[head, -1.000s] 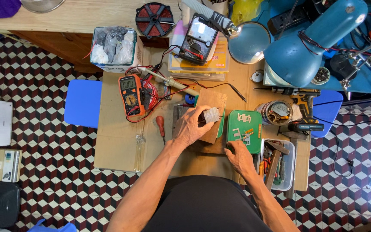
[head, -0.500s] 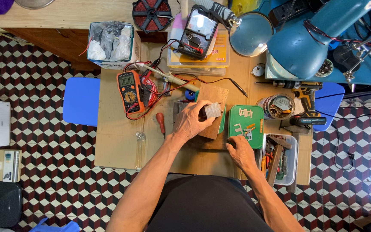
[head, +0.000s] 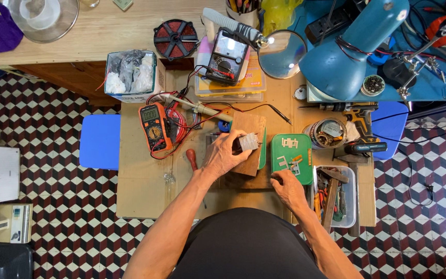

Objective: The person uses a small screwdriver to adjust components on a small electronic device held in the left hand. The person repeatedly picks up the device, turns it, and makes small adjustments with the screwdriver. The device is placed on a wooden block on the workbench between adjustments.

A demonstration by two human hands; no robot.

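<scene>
Your left hand [head: 226,153] closes around a small block [head: 247,141] with a dull grey, ribbed metal look, held over a matt brown wooden board [head: 251,126]. Your right hand [head: 287,187] rests at the edge of a smooth green plastic tray [head: 305,168] holding pale, shiny little metal pieces [head: 289,143]. The bench [head: 140,186] under you is covered in flat, matt brown cardboard. The meter [head: 153,126] has an orange rubbery-looking casing, the lamp [head: 354,49] a glossy blue painted shade, and the bin [head: 348,199] is clear plastic.
</scene>
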